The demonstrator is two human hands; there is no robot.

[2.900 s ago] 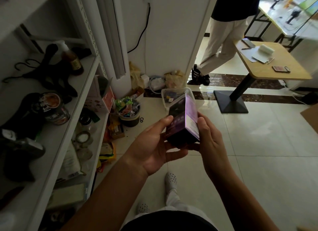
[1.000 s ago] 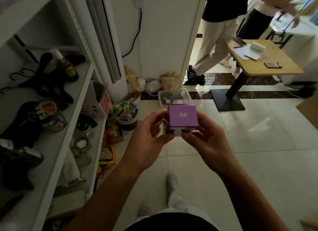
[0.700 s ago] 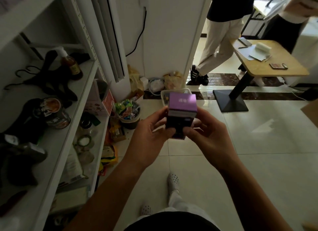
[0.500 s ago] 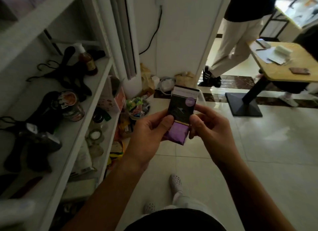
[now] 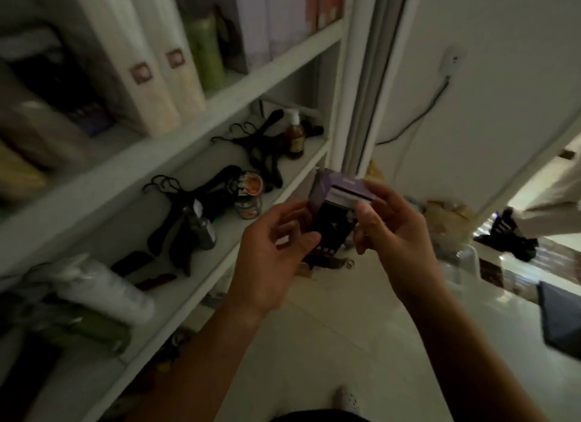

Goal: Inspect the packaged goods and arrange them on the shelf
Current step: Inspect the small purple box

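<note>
Beside the white shelf (image 5: 276, 182), both hands grip a dark and purple box (image 5: 334, 215) in mid-air: the left hand (image 5: 276, 251) pinches its left edge, the right hand (image 5: 390, 229) its upper right. A can (image 5: 250, 198) and bottle (image 5: 295, 137) stand on the shelf.

There are two hands (image 5: 273, 251), one box (image 5: 336, 214), one can (image 5: 250, 195), one brown bottle (image 5: 295, 135) and three shelves (image 5: 273, 72).

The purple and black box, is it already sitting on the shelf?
No, the purple and black box is held in the air between the left hand and right hand, beside the shelf.
</note>
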